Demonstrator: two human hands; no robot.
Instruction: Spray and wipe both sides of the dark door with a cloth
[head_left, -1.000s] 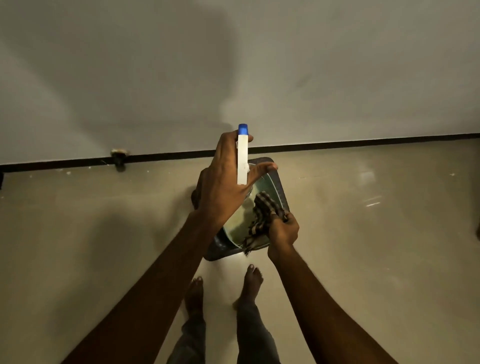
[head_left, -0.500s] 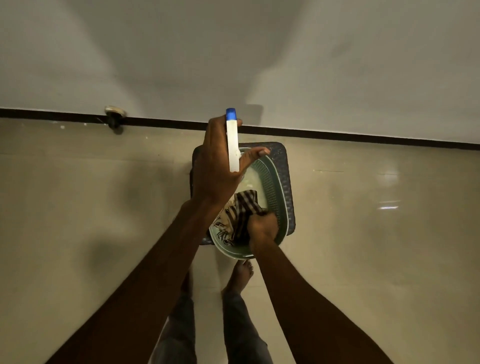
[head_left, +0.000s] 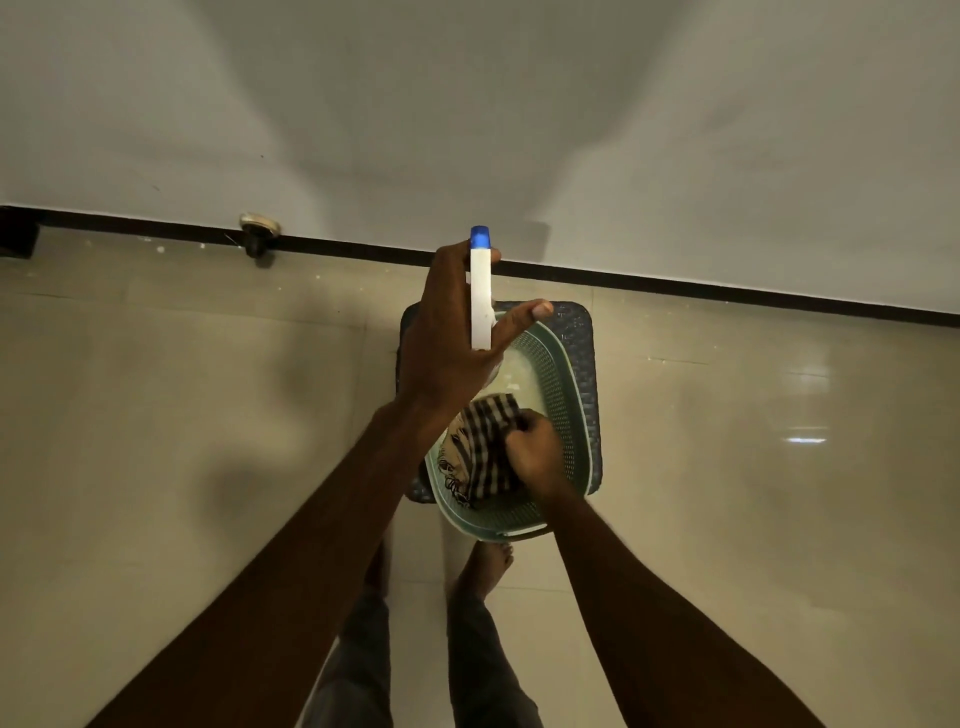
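Basket (head_left: 563, 405) sits on dark stool (head_left: 589, 364). L hand (head_left: 447, 353) grips spray (head_left: 480, 296), blue tip up, held over basket's far-left rim, thumb out. R hand (head_left: 532, 449) inside basket, fingers curled round checked cloth (head_left: 483, 452) at basket's near end. Bare foot (head_left: 483, 566) just below basket.

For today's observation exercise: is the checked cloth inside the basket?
In: cloth sits within the green basket, right hand gripping it.

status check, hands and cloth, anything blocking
Left hand grips spray bottle. Right hand grips checked cloth in green basket. Door not in view; nothing blocking the hands.
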